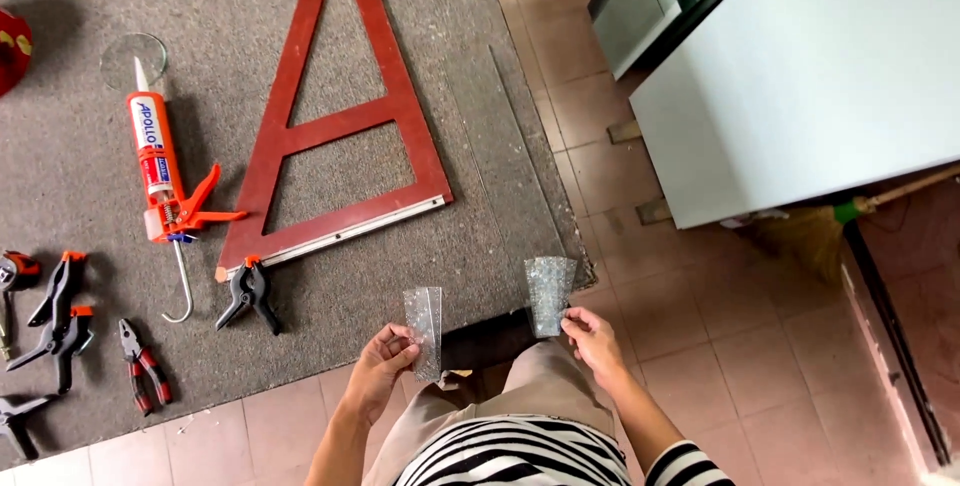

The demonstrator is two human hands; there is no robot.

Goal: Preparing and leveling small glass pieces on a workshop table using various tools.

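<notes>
My left hand (381,368) pinches a small clear patterned glass piece (424,330) by its lower edge, holding it upright. In my right hand (592,339) is a second, similar tapered glass piece (549,293), also upright. Both pieces hang over the near edge of a grey carpet (90,196), about a hand's width apart, above my knees. A red triangular wooden frame (340,116) lies flat on the carpet beyond my hands.
An orange caulking gun (160,166) lies left of the frame, with a black spring clamp (249,291) at the frame's corner. More clamps (55,321) and red-handled pliers (143,363) sit at far left. A white cabinet (800,76) and a broom (830,221) stand right on the tiled floor.
</notes>
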